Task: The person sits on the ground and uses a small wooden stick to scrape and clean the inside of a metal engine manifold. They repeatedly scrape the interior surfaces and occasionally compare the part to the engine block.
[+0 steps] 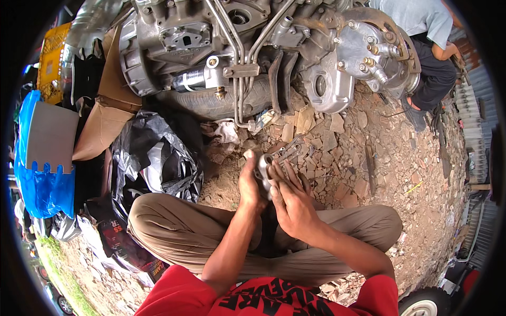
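Observation:
A small grey metal engine part (265, 164) with a round opening at its upper end is held above my lap. My left hand (250, 185) grips it from the left, thumb pointing up. From the other side my right hand (294, 201) holds it, with long fingers laid along its face and the thumb near its lower end. The fingers hide much of the part. Just beyond my hands, several wrenches and sockets (291, 149) lie on the stony ground.
A large engine (189, 31) stands ahead on a tyre (213, 100). Metal pipes (241, 75) hang down its front. Black plastic bags (158, 158) and a cardboard box (104, 122) are at left. Another person (431, 51) sits at upper right. A wheel (425, 304) is at lower right.

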A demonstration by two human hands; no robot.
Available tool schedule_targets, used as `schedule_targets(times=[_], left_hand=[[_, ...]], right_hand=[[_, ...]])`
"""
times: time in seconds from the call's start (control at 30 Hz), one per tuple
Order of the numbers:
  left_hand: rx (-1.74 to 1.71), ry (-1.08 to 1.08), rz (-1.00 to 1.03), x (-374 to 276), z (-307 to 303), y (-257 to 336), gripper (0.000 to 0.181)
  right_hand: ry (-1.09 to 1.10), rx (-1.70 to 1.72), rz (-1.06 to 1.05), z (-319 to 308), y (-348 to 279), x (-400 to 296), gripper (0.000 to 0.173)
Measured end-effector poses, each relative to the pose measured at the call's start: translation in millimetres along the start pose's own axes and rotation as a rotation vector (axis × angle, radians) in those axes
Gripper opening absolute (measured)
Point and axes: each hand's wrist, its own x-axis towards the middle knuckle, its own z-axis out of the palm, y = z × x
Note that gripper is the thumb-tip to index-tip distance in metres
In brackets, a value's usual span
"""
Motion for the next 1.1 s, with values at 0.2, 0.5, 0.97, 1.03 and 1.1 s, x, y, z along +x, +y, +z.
schedule_targets(times=[0.2, 0.5, 0.97, 1.03, 1.1], left_hand=[[-0.159, -0.126, 0.023, 10.4, 6.2, 6.6, 0.059], [-0.322, -0.176, -0.091, -7.5, 24.9, 6.6, 0.064], [-0.366, -0.112, -0.043, 0.8, 5.2, 7.5, 0.049], [-0.375, -0.109, -0.042, -1.5, 10.2, 9.0, 0.050], [-0.461, -0.181, -0.080, 1.5, 0.4, 9.0, 0.053]], right_hand=[[0.308, 0.460, 0.086, -31.0, 14.3, 26.5, 0.030], [0.397, 0.419, 0.013, -42.9, 9.5, 27.1, 0.025], [0.141, -0.022, -0.297, -14.5, 20.5, 19.0, 0.036], [0.151, -0.048, -0.289, -20.6, 16.0, 22.0, 0.034], [0.138, -0.012, -0.383, -19.0, 13.4, 20.5, 0.032]])
